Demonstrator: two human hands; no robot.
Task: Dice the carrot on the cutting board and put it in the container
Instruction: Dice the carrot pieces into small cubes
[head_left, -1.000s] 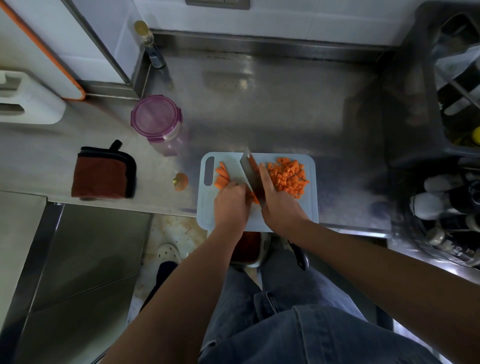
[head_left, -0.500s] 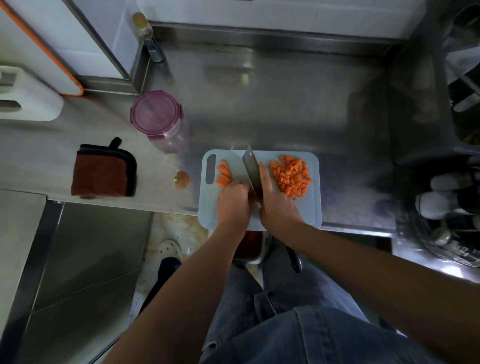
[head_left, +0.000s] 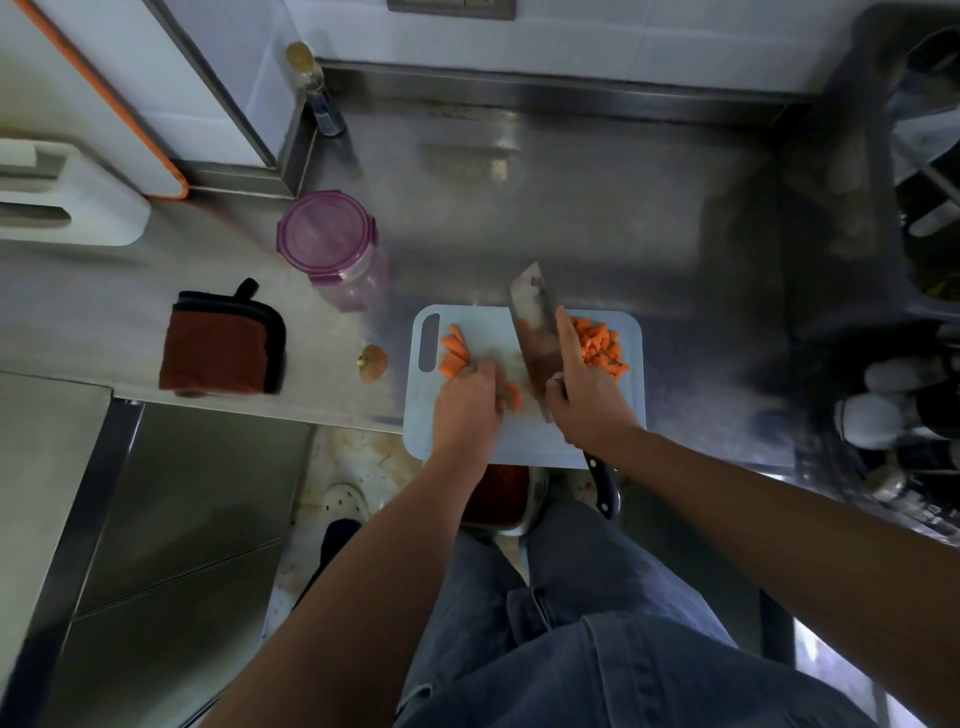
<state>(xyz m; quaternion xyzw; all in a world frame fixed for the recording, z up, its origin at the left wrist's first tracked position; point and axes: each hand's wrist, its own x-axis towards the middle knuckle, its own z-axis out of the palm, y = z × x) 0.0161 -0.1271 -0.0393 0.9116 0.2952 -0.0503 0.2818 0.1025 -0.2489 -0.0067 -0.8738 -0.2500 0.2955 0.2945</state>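
1. Nearest you: jeans (head_left: 571, 623), w/ both forearms reaching fwd over the counter (head_left: 571, 208) edge.
2. Cutting board (head_left: 524, 447): pale blue, lies at the counter's near edge, grip slot on its L side. Its near edge overhangs slightly.
3. L hand (head_left: 467, 400): on the board, L of ctr. Fingers curled down, pinning a carrot strip (head_left: 513, 397) against the board. Fingertips are blurred, so exact contact can't be read.
4. R hand (head_left: 587, 400): closed round the knife (head_left: 535, 338) where blade meets handle, index finger laid straight along the blade's R face. The black handle butt sticks out behind your wrist, past the board's near edge.
5. Blade: broad cleaver type, tilted, tip pointing away from you. It sits just R of the pinned strip and is motion-blurred.
6. Uncut strips (head_left: 456, 353): small pile near the slot, just beyond your L hand.
7. Diced carrot (head_left: 600, 345): heap on the board's far R corner, R of the blade.
8. Off-board, L: carrot end (head_left: 373, 359) just beside the board, then a folded brown cloth (head_left: 221, 343).
9. Container (head_left: 324, 236): clear, purple lid on, beyond the board's L corner and well apart from the dice.
10. Farthest: bottle (head_left: 314, 88) at the back wall
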